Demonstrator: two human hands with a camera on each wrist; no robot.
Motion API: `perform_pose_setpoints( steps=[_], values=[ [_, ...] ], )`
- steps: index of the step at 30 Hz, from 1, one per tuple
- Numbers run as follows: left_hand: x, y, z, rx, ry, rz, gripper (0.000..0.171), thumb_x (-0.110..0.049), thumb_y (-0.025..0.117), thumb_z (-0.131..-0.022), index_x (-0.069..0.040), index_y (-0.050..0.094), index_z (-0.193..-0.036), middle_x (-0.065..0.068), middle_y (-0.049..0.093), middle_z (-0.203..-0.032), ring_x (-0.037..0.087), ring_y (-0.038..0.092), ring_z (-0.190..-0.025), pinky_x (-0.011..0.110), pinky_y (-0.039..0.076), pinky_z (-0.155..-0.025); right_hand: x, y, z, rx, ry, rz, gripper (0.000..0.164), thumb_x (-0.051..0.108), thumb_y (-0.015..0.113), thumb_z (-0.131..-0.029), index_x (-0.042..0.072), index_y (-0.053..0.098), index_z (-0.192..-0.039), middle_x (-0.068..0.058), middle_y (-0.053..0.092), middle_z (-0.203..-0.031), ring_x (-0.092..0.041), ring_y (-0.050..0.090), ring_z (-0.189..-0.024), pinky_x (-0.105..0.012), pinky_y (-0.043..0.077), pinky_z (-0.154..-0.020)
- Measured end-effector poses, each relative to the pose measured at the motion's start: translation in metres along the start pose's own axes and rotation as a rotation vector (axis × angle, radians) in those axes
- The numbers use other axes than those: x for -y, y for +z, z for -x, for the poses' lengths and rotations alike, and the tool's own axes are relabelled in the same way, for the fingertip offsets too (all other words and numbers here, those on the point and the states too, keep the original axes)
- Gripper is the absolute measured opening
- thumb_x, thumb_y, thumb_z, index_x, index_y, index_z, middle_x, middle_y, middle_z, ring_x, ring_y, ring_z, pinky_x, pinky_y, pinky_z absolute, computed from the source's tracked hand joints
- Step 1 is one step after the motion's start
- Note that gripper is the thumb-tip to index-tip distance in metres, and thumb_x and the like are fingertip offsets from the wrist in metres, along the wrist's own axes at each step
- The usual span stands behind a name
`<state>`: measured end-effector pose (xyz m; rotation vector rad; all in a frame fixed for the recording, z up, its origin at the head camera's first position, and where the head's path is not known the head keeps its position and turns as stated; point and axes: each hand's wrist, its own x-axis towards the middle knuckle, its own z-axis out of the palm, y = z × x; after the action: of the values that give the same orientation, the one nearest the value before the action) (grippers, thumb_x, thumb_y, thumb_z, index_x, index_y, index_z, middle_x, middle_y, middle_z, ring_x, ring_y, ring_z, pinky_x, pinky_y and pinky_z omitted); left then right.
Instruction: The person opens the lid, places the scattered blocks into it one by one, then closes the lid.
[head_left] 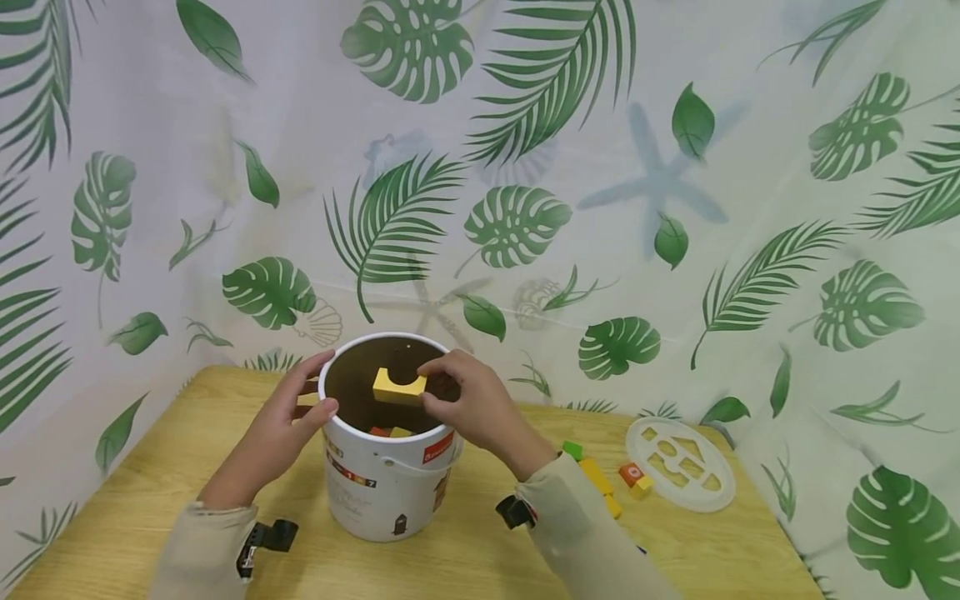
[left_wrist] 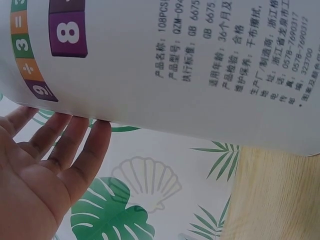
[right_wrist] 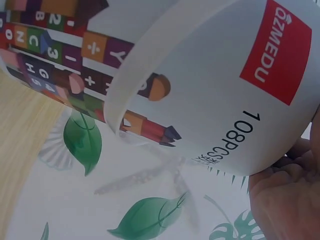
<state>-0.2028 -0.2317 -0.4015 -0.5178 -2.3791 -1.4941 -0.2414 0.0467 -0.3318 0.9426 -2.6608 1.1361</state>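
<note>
A white bucket [head_left: 375, 492] with a printed label stands upright on the wooden table. My left hand [head_left: 291, 414] rests against the left side of its rim, fingertips touching the wall; in the left wrist view the fingers [left_wrist: 92, 150] press lightly on the side. Over the bucket's mouth, my right hand [head_left: 480, 406] pinches a yellow arch block [head_left: 397, 387] between thumb and fingers. Red and yellow blocks [head_left: 397, 432] lie deep inside, mostly hidden by the front wall. In the right wrist view the right hand [right_wrist: 285, 195] shows only partly, and the arch block is out of sight.
Right of the bucket lie a green block [head_left: 573, 450], a yellow block [head_left: 596, 477] and a red block [head_left: 631, 474] with a white mark. Beside them is a whitish round lid [head_left: 720, 467] with shaped holes. A leaf-patterned sheet [head_left: 525, 333] hangs behind the wooden table [head_left: 247, 450].
</note>
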Motion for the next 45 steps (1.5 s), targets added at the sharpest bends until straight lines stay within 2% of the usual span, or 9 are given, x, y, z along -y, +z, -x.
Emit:
perform_pose_setpoints(
  steps=[4,9,16,24,30,38,41,45],
  values=[
    [-0.001,-0.001,0.001,-0.004,-0.004,0.000,0.064,-0.022,0.057,-0.105,-0.017,0.030,-0.162,0.016,0.036,-0.160,0.041,0.046,-0.135,0.060,0.045,-0.099,0.001,0.001,-0.001,0.009,0.006,-0.009,0.028,0.009,0.073,-0.094,0.003,0.071,-0.121,-0.006,0.067,-0.112,-0.018,0.066,-0.101,-0.033,0.057,-0.090],
    [-0.002,-0.001,0.001,-0.002,-0.007,-0.001,0.064,-0.021,0.057,-0.104,-0.017,0.030,-0.162,0.016,0.036,-0.160,0.041,0.046,-0.135,0.060,0.045,-0.099,0.002,0.001,0.000,-0.003,0.006,-0.023,0.029,0.010,0.075,-0.093,0.003,0.071,-0.121,-0.012,0.068,-0.115,-0.022,0.066,-0.103,-0.039,0.057,-0.092],
    [-0.003,0.001,0.000,0.002,-0.007,0.000,0.064,-0.023,0.056,-0.105,-0.015,0.029,-0.162,0.017,0.036,-0.159,0.042,0.046,-0.135,0.062,0.045,-0.099,-0.001,0.001,0.002,-0.019,0.010,-0.060,0.028,0.010,0.076,-0.093,0.003,0.071,-0.120,-0.013,0.067,-0.114,-0.024,0.066,-0.103,-0.046,0.056,-0.093],
    [-0.003,0.003,0.001,0.004,-0.008,-0.011,0.063,-0.023,0.056,-0.105,-0.015,0.029,-0.162,0.017,0.036,-0.159,0.043,0.046,-0.134,0.061,0.045,-0.099,-0.003,0.002,0.004,-0.033,0.005,-0.071,0.028,0.011,0.076,-0.093,0.004,0.071,-0.120,-0.006,0.067,-0.111,-0.024,0.068,-0.102,-0.040,0.057,-0.091],
    [-0.004,0.002,0.001,0.001,-0.002,-0.012,0.063,-0.021,0.056,-0.105,-0.015,0.029,-0.162,0.018,0.037,-0.158,0.043,0.046,-0.134,0.061,0.045,-0.099,-0.005,0.002,0.003,-0.032,-0.010,-0.097,0.029,0.010,0.075,-0.094,0.002,0.070,-0.122,-0.014,0.066,-0.114,-0.032,0.067,-0.106,-0.045,0.057,-0.092],
    [-0.006,0.002,0.001,-0.005,0.009,-0.013,0.063,-0.016,0.056,-0.105,-0.013,0.030,-0.161,0.021,0.041,-0.153,0.043,0.047,-0.133,0.060,0.045,-0.098,-0.006,0.003,0.004,-0.052,-0.030,-0.135,0.029,0.008,0.074,-0.094,0.000,0.069,-0.121,-0.018,0.065,-0.115,-0.035,0.067,-0.106,-0.050,0.055,-0.094],
    [-0.006,0.002,0.001,-0.004,0.003,-0.009,0.063,-0.016,0.056,-0.105,-0.013,0.029,-0.161,0.020,0.041,-0.153,0.043,0.047,-0.133,0.061,0.045,-0.098,-0.007,0.004,0.004,-0.060,-0.038,-0.132,0.030,0.007,0.074,-0.094,0.000,0.068,-0.122,-0.018,0.065,-0.115,-0.035,0.067,-0.106,-0.048,0.056,-0.094],
    [-0.006,0.002,0.001,0.000,0.000,-0.007,0.062,-0.018,0.056,-0.105,-0.014,0.029,-0.162,0.019,0.041,-0.154,0.042,0.046,-0.134,0.061,0.045,-0.099,-0.008,0.005,0.005,-0.082,-0.058,-0.110,0.031,0.007,0.074,-0.093,0.001,0.069,-0.123,-0.013,0.065,-0.113,-0.032,0.067,-0.105,-0.043,0.057,-0.092]
  ],
)
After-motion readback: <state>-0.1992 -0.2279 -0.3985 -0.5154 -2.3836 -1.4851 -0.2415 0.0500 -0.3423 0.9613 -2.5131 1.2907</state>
